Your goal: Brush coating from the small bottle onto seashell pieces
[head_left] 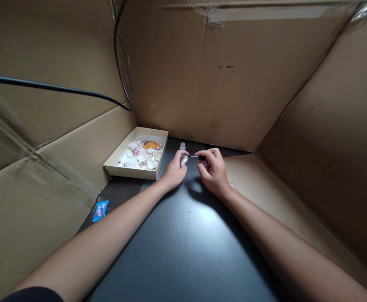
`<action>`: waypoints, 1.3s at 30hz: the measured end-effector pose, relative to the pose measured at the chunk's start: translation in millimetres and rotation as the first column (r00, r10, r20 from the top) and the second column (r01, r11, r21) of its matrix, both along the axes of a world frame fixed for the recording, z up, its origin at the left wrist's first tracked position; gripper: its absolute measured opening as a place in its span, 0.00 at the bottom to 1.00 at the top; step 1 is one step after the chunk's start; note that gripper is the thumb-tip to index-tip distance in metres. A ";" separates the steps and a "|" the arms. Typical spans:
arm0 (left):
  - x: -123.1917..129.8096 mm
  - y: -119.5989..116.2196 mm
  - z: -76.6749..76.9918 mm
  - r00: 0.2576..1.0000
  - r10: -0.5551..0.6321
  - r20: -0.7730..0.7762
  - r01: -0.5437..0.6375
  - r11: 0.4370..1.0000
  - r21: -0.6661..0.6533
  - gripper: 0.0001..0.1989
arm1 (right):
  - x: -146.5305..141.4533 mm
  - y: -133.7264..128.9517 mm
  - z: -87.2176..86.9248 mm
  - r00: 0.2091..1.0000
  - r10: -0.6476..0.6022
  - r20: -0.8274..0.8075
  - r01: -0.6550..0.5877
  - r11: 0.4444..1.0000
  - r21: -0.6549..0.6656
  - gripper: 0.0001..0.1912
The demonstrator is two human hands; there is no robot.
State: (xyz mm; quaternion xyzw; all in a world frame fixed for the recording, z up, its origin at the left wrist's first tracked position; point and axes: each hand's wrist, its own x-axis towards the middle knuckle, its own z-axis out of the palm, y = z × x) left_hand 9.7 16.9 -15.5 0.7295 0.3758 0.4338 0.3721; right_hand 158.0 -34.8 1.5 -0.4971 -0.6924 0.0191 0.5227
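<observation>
My left hand (174,171) is closed, pinching a small whitish, shell-like piece (184,160) between thumb and fingers. Its exact kind is too small to make out. Between the fingers of my right hand (214,170) is a black-capped applicator brush (201,158), held level. Its thin stem points left, with the dark tip at or very near the whitish piece; contact cannot be told. A small clear bottle (182,146) stands upright just behind my left hand, its lower part hidden by the fingers.
Left of my hands, a shallow cream box (133,173) holds several pale shells (142,159) and an orange one (150,144). A blue packet (100,211) lies by the left forearm. Cardboard walls (202,84) surround the dark tabletop (183,251); a black cable (76,91) hangs at left.
</observation>
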 end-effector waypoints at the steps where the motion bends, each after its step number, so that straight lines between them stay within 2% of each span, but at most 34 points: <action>1: 0.1 -0.1 0.4 1.000 0.005 -0.003 -0.005 1.000 -0.006 0.21 | -0.1 -0.4 0.4 1.000 0.013 0.004 -0.013 1.000 -0.006 0.13; 9: 0.4 -0.5 1.8 1.000 0.029 -0.003 -0.029 0.999 -0.040 0.21 | -1.6 -2.9 1.5 0.997 0.078 0.012 -0.077 0.997 -0.024 0.12; 21: 1.6 3.3 -5.8 0.994 -0.004 0.108 0.016 0.994 -0.110 0.20 | -1.2 -0.9 0.2 1.000 -0.005 0.006 0.005 0.999 -0.050 0.12; 25: 1.9 3.4 -6.2 0.991 -0.024 0.128 0.040 0.992 -0.123 0.19 | -2.3 -1.7 1.1 1.000 0.012 0.006 -0.012 0.999 -0.040 0.13; 32: 1.3 4.1 -5.9 0.994 -0.028 0.109 0.041 0.991 -0.126 0.17 | -2.9 -3.4 2.0 0.999 0.043 0.000 -0.043 0.999 -0.027 0.12; 39: -0.7 -0.1 0.7 0.998 0.003 0.061 0.006 0.989 -0.148 0.16 | -3.4 -3.1 2.0 0.999 0.041 0.009 -0.041 0.999 -0.031 0.12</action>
